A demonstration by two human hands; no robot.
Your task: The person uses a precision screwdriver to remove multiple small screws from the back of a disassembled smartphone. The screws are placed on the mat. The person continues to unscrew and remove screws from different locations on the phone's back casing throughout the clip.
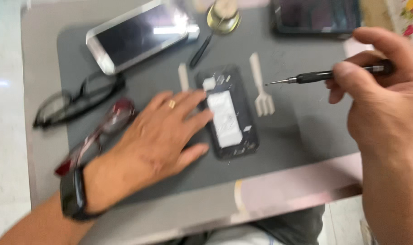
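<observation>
An opened black phone [229, 113] with its back removed lies on a dark grey mat [297, 131], showing a white battery. My left hand [163, 131], with a ring and a black wrist band, rests flat on the mat and touches the phone's left edge. Off to the right, above the mat, my right hand [381, 95] grips a thin black screwdriver [306, 78] with its tip pointing left. A pale fork-shaped pry tool [261, 88] lies just right of the phone, and a pale stick [184, 77] lies at its upper left.
A silver-edged phone [140, 34] lies screen up at the back left. Black glasses [77, 100] and red glasses [102, 131] sit on the left. A round brass object [223, 18] and a dark tablet [315, 16] are at the back. The table edge [261, 195] runs near me.
</observation>
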